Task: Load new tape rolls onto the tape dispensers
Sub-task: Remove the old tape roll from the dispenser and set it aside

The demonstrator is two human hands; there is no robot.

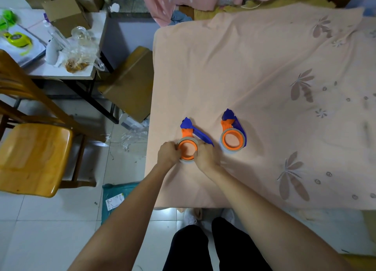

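Two blue and orange tape dispensers lie on the peach floral cloth (264,71). The left dispenser (188,135) has a clear tape roll (186,162) around its orange ring. My left hand (167,153) grips the roll's left side, and my right hand (205,155) grips its right side. Both hands hide much of the roll's outer edge. The right dispenser (233,131) lies apart from my hands, with a tape roll (231,149) seated around its orange hub.
A wooden chair (34,154) stands at the left. Behind it is a cluttered side table (67,75) with boxes and plastic bags. A cardboard box (132,83) leans beside the cloth-covered surface. A teal parcel bag (116,199) lies on the tiled floor.
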